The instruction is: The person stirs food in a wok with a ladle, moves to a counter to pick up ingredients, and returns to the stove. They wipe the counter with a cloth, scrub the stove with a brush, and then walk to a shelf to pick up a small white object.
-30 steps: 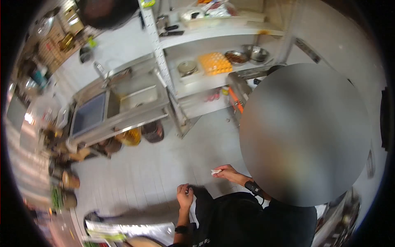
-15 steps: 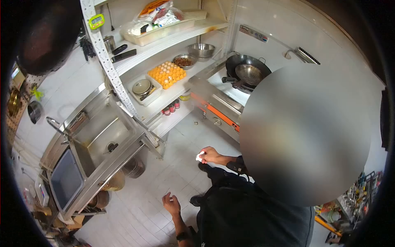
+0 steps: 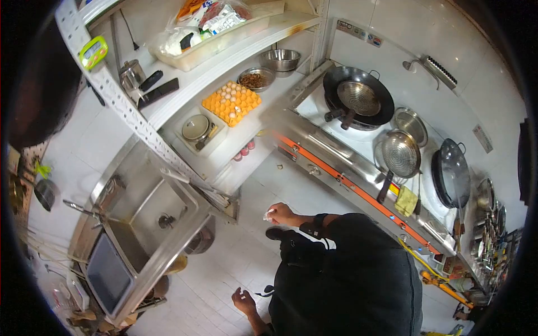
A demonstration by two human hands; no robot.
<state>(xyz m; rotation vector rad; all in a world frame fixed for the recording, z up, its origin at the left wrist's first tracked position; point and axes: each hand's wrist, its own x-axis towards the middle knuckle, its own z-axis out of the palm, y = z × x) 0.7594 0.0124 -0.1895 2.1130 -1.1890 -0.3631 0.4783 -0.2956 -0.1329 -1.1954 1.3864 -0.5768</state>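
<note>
My right hand (image 3: 282,214) is closed around a small crumpled white piece (image 3: 268,214), perhaps tissue or paper, most of it hidden by the fingers. It hangs over the tiled floor, in front of my dark clothes (image 3: 347,280). Lower down, my left hand (image 3: 244,302) hangs over the floor with loosely bent fingers and a gap by the thumb. I see nothing in it, and it touches nothing.
A sink (image 3: 148,224) with a grey basin (image 3: 109,274) stands left. The shelf holds an orange egg tray (image 3: 232,103) and a metal bowl (image 3: 280,60). On the stove (image 3: 336,173) at right are a wok (image 3: 386,106), strainers (image 3: 400,154) and a yellow-green cloth (image 3: 406,201).
The view has shifted, bringing more of the stove into sight where a blurred patch was. My left hand is lower in view; my right hand still holds the white piece.
</note>
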